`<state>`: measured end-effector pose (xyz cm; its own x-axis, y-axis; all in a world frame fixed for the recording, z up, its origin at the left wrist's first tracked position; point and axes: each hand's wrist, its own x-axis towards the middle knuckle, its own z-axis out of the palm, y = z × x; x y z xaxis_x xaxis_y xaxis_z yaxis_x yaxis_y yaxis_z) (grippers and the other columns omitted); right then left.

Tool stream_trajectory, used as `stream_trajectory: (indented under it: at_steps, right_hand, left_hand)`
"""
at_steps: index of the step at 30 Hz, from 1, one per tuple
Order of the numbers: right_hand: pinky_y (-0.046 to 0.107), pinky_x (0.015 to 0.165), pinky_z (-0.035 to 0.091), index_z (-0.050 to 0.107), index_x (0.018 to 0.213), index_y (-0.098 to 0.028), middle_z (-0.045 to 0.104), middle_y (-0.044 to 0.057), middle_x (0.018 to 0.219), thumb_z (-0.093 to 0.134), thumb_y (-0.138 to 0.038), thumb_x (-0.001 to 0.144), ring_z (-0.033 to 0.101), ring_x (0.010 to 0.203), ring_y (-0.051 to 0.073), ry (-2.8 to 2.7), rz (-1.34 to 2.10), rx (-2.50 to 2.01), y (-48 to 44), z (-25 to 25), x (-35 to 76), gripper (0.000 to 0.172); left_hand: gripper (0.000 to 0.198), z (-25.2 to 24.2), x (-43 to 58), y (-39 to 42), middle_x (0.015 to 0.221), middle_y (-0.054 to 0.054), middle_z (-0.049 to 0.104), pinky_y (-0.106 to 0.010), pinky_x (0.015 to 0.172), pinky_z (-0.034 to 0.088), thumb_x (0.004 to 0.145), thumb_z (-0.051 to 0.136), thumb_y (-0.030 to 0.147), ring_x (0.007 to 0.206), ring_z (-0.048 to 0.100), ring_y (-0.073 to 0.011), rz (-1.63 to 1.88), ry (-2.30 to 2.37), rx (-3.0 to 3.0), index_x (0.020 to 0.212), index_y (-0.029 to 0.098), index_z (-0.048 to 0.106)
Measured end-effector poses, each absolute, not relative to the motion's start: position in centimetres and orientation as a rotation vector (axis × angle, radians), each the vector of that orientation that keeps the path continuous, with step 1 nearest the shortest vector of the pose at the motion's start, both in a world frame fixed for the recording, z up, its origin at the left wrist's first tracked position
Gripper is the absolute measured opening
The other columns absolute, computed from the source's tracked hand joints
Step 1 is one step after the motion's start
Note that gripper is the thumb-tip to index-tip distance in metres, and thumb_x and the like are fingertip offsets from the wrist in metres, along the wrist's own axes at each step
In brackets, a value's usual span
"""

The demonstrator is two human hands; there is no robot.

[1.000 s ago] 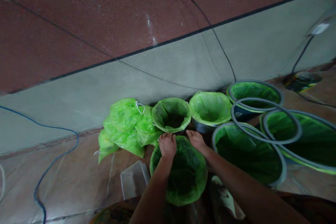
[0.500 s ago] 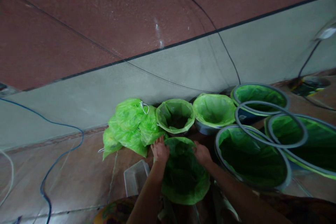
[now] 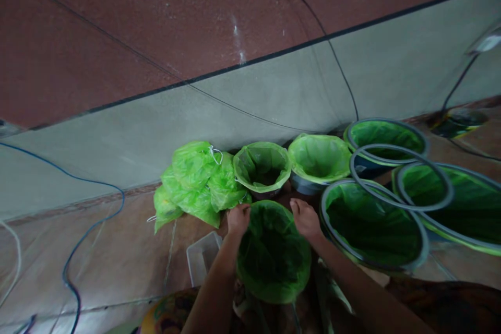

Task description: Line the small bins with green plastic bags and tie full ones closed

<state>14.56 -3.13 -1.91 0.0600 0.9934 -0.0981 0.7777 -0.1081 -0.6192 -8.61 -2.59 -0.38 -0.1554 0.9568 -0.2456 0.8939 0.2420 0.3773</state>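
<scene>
A small bin lined with a green bin liner (image 3: 274, 271) stands between my forearms, with the liner folded over its rim. My left hand (image 3: 238, 219) is closed on the liner at the far left of the rim. On the far right of the rim, my right hand (image 3: 307, 220) has its fingers pressed together at the liner's edge; what lies between the fingertips is too dark to see clearly. Just beyond are two more lined bins, one dark inside (image 3: 263, 167) and one paler green (image 3: 320, 159). Tied green bags (image 3: 191, 182) are heaped beside my left hand.
Larger lined bins with grey rims (image 3: 373, 227) stand to the right, and a loose grey ring (image 3: 401, 177) lies across them. A clear plastic container (image 3: 201, 258) sits left of my left forearm. A blue cable (image 3: 90, 229) runs over the tiled floor. The wall (image 3: 156, 135) rises behind.
My left hand's fingers have gone from stretched out to curled in at the rim. My right hand has shifted slightly up and right, fingers drawn together. The view has tilted a little.
</scene>
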Motion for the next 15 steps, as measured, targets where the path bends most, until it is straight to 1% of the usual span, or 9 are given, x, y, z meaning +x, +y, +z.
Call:
stream_trajectory:
  at_steps: [2, 4, 8, 10, 12, 14, 15]
  right_hand:
    - [0.030, 0.093, 0.040, 0.062, 0.112, -0.015, 0.067, 0.011, 0.112, 0.027, -0.032, 0.096, 0.060, 0.104, 0.019, -1.893, 0.841, -1.920, -1.3, -1.8, 13.9, 0.042]
    - [0.027, 0.089, 0.041, 0.061, 0.114, -0.016, 0.068, 0.010, 0.111, 0.029, -0.032, 0.096, 0.061, 0.102, 0.018, -2.004, 0.938, -1.879, -0.6, -2.4, 13.3, 0.040]
    - [0.028, 0.085, 0.041, 0.057, 0.119, -0.016, 0.067, 0.011, 0.111, 0.036, -0.029, 0.094, 0.063, 0.097, 0.020, -2.168, 0.975, -1.861, -1.6, -4.1, 12.9, 0.035]
    - [0.030, 0.085, 0.042, 0.054, 0.124, -0.015, 0.065, 0.013, 0.114, 0.036, -0.024, 0.093, 0.062, 0.098, 0.021, -2.218, 0.931, -1.898, -2.5, -4.5, 13.1, 0.037]
    - [0.032, 0.087, 0.041, 0.047, 0.133, -0.014, 0.061, 0.015, 0.121, 0.036, -0.018, 0.091, 0.059, 0.104, 0.023, -2.264, 0.824, -1.934, -3.5, -4.6, 13.5, 0.043]
    - [0.036, 0.090, 0.040, 0.038, 0.141, -0.016, 0.053, 0.016, 0.133, 0.037, -0.015, 0.089, 0.055, 0.111, 0.026, -2.306, 0.662, -1.949, -4.4, -4.5, 13.7, 0.053]
    - [0.039, 0.092, 0.040, 0.034, 0.144, -0.018, 0.048, 0.015, 0.138, 0.039, -0.017, 0.088, 0.053, 0.113, 0.027, -2.317, 0.586, -1.939, -4.8, -4.4, 13.8, 0.056]
  left_hand:
    - [0.024, -0.5, -8.4, -3.3, 0.110, -0.003, 0.070, -0.030, 0.097, 0.040, 0.088, 0.050, 0.021, 0.104, 0.061, -0.0164, 0.263, 2.091, 1.809, 0.101, 0.023, 0.069]
    - [0.024, -0.7, -8.2, -4.2, 0.115, -0.003, 0.067, -0.033, 0.101, 0.037, 0.088, 0.048, 0.019, 0.109, 0.058, -0.0173, 0.296, 2.101, 1.949, 0.095, 0.023, 0.070]
    - [0.026, -1.3, -8.4, -6.0, 0.128, -0.004, 0.059, -0.040, 0.105, 0.031, 0.088, 0.045, 0.019, 0.116, 0.051, -0.0217, 0.148, 2.050, 2.152, 0.092, 0.024, 0.070]
    - [0.027, -1.5, -8.6, -6.6, 0.129, -0.006, 0.058, -0.044, 0.104, 0.031, 0.087, 0.044, 0.018, 0.116, 0.049, -0.0244, 0.040, 2.103, 2.112, 0.091, 0.024, 0.070]
    - [0.025, -1.3, -8.8, -6.9, 0.127, -0.007, 0.059, -0.047, 0.102, 0.031, 0.084, 0.047, 0.016, 0.115, 0.049, -0.0261, -0.013, 2.156, 2.029, 0.088, 0.024, 0.071]
    - [0.023, -0.9, -8.7, -6.9, 0.128, -0.005, 0.058, -0.048, 0.102, 0.031, 0.079, 0.051, 0.014, 0.117, 0.048, -0.0265, 0.025, 2.186, 1.957, 0.083, 0.024, 0.071]
    - [0.022, -0.6, -8.5, -6.8, 0.130, -0.004, 0.057, -0.047, 0.102, 0.031, 0.076, 0.053, 0.014, 0.118, 0.048, -0.0263, 0.074, 2.203, 1.927, 0.080, 0.025, 0.072]
